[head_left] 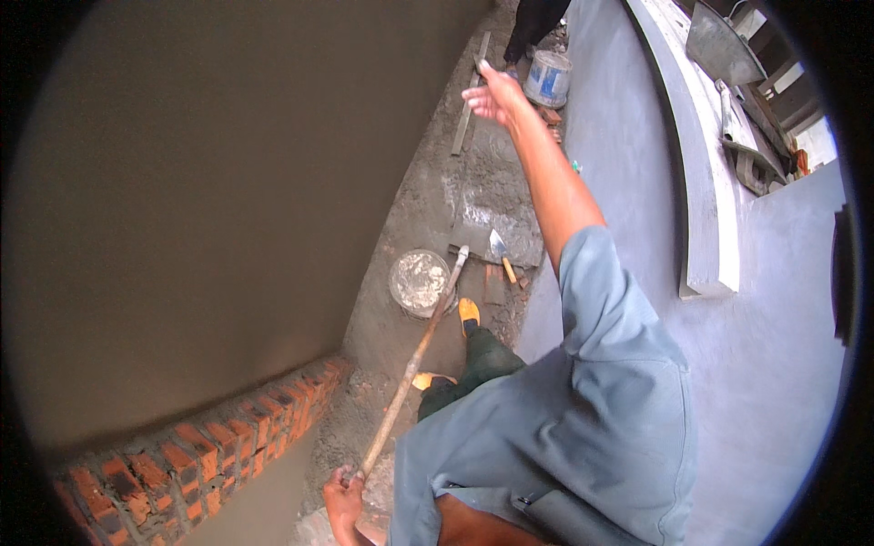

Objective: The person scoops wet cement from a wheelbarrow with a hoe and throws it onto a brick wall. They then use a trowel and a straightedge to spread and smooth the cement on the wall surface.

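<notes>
I see the pole (413, 365) slanting from near left to far centre, left hand (344, 499) wrapped round its near end, right hand (496, 97) stretched far, fingers spread, bucket (393, 284) left, trowel (498, 243) right of the pole

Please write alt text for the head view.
A person holds a long wooden handle in the left grip; the right grip is stretched forward, open. Ahead are a round bucket and a small trowel; low brickwork runs at left.
</notes>
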Demonstrator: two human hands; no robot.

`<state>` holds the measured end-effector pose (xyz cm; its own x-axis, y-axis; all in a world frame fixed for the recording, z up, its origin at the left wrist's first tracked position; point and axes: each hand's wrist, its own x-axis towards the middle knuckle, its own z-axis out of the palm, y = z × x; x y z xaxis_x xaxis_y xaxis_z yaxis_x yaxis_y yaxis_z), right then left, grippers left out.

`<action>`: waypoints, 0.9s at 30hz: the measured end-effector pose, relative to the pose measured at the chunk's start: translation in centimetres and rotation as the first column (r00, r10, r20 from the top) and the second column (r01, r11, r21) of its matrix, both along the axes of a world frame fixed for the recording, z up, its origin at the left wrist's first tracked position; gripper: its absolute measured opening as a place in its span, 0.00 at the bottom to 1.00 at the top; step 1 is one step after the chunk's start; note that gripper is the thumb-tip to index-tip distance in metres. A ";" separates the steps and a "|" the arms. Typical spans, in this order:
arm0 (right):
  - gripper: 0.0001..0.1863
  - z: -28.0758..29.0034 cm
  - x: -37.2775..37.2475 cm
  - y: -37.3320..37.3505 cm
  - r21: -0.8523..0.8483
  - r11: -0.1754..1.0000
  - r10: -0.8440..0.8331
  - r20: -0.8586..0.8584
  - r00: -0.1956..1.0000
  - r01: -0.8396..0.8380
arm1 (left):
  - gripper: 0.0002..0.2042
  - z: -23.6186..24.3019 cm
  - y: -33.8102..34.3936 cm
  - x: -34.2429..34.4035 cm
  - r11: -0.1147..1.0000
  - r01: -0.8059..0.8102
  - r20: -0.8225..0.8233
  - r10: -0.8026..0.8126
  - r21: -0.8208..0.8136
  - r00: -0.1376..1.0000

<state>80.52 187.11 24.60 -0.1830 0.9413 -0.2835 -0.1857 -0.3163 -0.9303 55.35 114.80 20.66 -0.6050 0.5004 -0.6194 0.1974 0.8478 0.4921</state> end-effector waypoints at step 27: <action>0.39 -40.0 -9.2 -42.1 -0.946 0.320 0.245 0.042 0.969 -0.040 | 0.15 3.7 4.7 -0.1 0.959 0.150 0.298 -0.073 -0.242 0.952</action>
